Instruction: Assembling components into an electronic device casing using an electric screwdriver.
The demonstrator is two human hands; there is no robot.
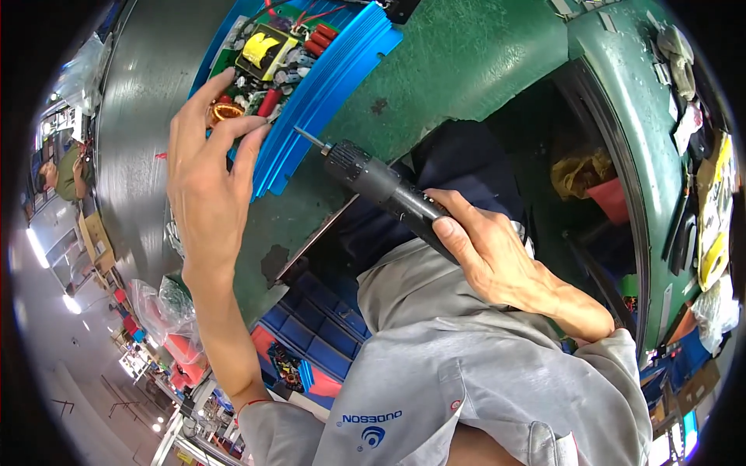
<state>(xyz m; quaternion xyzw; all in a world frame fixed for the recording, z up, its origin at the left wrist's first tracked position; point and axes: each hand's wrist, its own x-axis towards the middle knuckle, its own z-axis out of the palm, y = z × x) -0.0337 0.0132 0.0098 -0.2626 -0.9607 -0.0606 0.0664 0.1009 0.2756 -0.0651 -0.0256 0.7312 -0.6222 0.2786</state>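
Clearly, the right hand (497, 252) is wrapped around a black electric screwdriver (381, 182) — bit (312, 140) near the blue housing (315, 109) — while under the left hand (210, 159) lies the circuit board (250, 81), whether pinched or merely touched I cannot tell.

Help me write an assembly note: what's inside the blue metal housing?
The blue metal housing holds a yellow-wrapped transformer, a copper-coloured coil and red cylindrical parts. The left hand covers some of the interior; anything beneath these parts is hidden.
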